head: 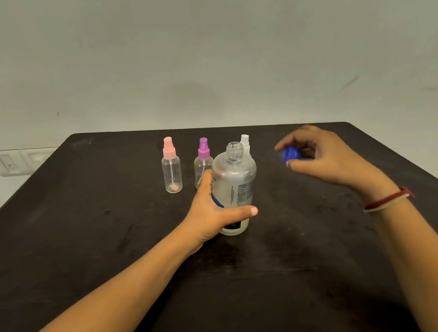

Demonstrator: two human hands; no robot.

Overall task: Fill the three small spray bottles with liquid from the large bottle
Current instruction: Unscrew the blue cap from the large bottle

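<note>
Large clear plastic bottle, round-shouldered, stands upright near the middle of the dark brown tabletop. Threaded neck is bare and open. Printed label on its side, with a blue patch at the left and a black block low down; text too small to read. Contents look clear; fill level cannot be told.

Left hand grips the lower body of the bottle, thumb across the front, fingers wrapped behind.

Right hand hovers above the table to the right of the bottle, apart from it, pinching a small blue screw cap between thumb and fingertips. Red and cream thread band on that wrist.

Behind the bottle, three small clear spray bottles in a row, all upright: pink-topped at left, standing free; purple-topped partly behind the left hand; white-topped mostly hidden by the large bottle.

Pale wall behind; a white switch plate at left.
</note>
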